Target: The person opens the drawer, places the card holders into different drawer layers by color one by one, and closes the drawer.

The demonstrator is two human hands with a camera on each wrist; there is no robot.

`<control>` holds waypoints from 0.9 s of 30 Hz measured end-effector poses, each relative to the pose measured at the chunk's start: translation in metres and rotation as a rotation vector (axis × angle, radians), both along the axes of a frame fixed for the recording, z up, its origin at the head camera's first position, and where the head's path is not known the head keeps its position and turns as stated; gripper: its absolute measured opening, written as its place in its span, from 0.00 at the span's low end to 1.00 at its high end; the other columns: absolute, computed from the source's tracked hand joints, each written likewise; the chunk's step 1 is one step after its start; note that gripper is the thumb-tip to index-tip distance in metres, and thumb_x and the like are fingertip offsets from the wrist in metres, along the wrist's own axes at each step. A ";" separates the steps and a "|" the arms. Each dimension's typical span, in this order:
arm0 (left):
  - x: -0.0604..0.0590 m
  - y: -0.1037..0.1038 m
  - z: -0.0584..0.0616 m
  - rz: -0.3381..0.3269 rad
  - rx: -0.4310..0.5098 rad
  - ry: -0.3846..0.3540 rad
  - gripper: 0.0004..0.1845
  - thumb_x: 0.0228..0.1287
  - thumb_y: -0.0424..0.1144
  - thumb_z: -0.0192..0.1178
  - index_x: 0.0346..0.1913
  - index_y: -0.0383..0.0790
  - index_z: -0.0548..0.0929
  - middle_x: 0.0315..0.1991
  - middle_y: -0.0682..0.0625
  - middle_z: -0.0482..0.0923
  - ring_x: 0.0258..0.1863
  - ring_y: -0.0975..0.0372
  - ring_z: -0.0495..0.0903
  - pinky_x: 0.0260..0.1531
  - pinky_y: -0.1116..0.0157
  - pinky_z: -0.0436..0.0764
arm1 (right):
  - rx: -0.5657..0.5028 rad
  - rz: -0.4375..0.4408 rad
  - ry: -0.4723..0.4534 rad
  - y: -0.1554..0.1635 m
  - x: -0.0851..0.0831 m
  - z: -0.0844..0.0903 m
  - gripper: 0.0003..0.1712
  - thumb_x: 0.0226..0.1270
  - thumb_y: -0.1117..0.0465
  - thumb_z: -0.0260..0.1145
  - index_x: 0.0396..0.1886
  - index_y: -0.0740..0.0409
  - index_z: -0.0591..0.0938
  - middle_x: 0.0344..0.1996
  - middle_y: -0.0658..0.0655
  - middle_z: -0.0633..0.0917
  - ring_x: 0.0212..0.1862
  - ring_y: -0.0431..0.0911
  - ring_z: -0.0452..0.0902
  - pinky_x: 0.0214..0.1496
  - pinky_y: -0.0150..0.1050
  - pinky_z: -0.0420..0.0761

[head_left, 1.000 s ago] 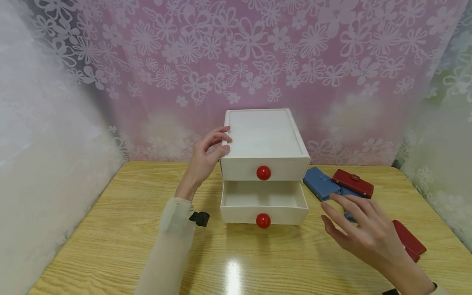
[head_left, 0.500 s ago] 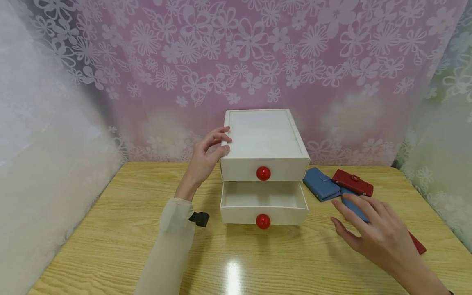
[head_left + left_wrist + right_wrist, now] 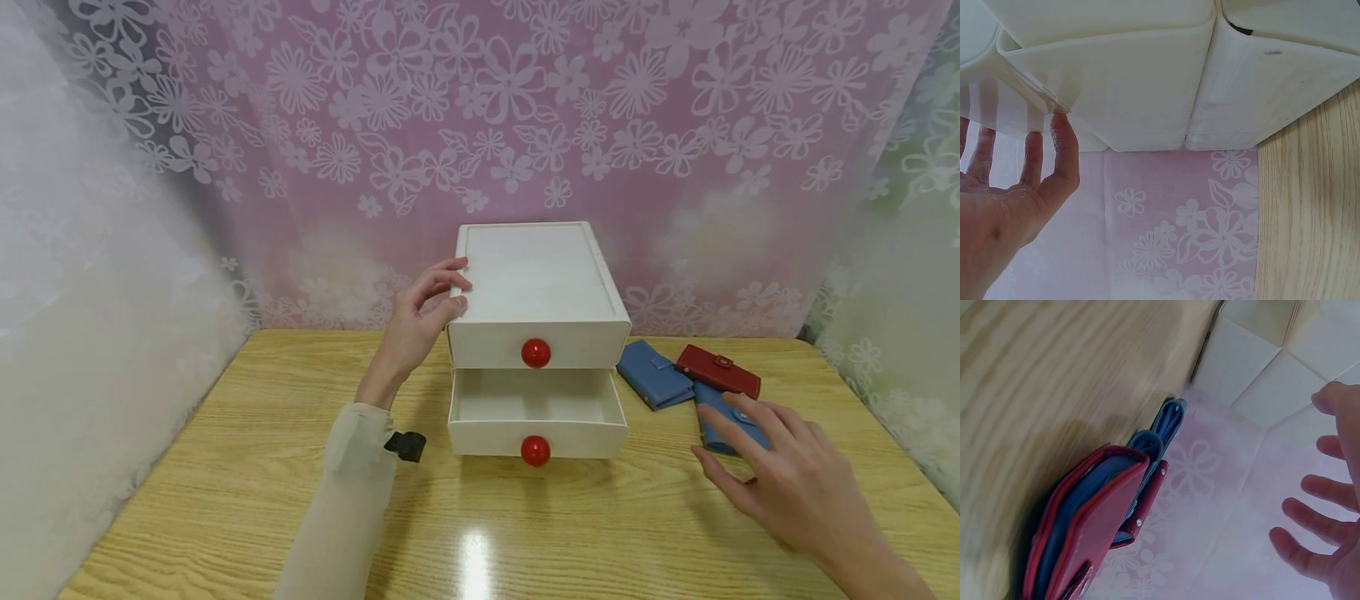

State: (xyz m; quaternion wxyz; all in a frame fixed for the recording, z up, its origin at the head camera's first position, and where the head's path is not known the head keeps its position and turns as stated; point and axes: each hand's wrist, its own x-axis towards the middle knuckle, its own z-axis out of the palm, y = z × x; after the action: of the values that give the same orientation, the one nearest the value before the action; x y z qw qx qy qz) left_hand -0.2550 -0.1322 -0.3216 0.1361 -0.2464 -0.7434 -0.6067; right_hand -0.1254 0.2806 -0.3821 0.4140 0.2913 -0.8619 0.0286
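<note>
A white two-drawer unit with red round knobs stands mid-table. Its lower drawer is pulled out and shows nothing inside; the upper one is closed. My left hand rests its fingertips on the unit's upper left edge. To the right, my right hand hovers with fingers spread, holding nothing, over the near side of the wallets. A blue wallet lies beside the unit, a red wallet next to it, and another blue wallet is partly covered by the hand. The right wrist view shows a nearer red wallet.
A wooden table carries everything. Pink flowered cloth hangs close behind the unit, and pale cloth closes off the sides. A black strap sits on my left wrist.
My right hand has drifted right, away from the drawer unit, uncovering more of the second blue wallet and hiding the nearer red wallet in the head view. The left hand stays put.
</note>
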 end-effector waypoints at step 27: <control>0.002 0.001 0.001 -0.006 0.008 -0.004 0.12 0.70 0.38 0.57 0.51 0.37 0.82 0.73 0.53 0.72 0.69 0.51 0.71 0.73 0.41 0.67 | 0.193 -0.554 -0.816 0.049 0.003 -0.030 0.64 0.56 0.22 0.64 0.80 0.58 0.57 0.61 0.86 0.64 0.38 0.81 0.74 0.27 0.66 0.79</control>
State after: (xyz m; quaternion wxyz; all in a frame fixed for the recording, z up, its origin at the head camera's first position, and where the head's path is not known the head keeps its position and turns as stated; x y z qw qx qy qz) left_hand -0.2530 -0.1312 -0.3209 0.1336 -0.2470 -0.7406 -0.6105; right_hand -0.1225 0.3298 -0.4121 0.0066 0.0536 -0.9973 -0.0504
